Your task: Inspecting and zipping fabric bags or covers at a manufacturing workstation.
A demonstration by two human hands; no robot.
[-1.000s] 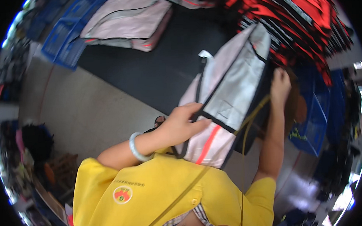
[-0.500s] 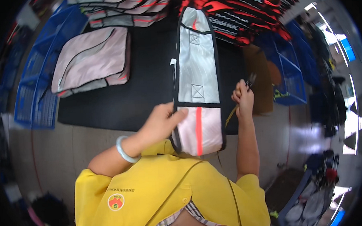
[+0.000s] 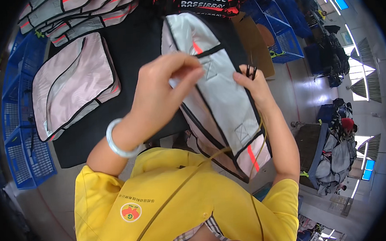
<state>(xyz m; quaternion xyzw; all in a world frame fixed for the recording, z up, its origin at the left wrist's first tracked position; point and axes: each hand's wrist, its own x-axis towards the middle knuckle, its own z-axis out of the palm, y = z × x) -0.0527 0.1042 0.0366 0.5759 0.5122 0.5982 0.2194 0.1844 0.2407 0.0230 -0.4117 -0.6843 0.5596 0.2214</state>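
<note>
A long fabric bag piece [image 3: 224, 92], light grey with pink sides, black binding and coral stripes, stands tilted in front of me at the table's edge. My left hand [image 3: 162, 85] is raised over its left side, thumb and fingertips pinched together; what they hold, if anything, cannot be made out. Around the piece's right edge lies my right hand [image 3: 257, 88], its thumb on the binding. That hand also holds small dark-handled thread snips [image 3: 251, 72], mostly hidden in the fingers. A thin olive cord [image 3: 264, 132] hangs below the right hand.
A folded pink-grey bag piece [image 3: 75, 78] lies on the black table [image 3: 132, 49]. Behind it is a grey stack [image 3: 78, 15]; red-black printed pieces [image 3: 208, 4] are piled farther right. Blue crates [image 3: 17, 147] stand left, another blue crate [image 3: 280, 37] right, beside a cardboard sheet [image 3: 252, 39].
The bag piece has turned from flat-on to tilted, showing its side. My left hand has risen to its upper part, and my right hand has come onto its right edge. The view has shifted.
</note>
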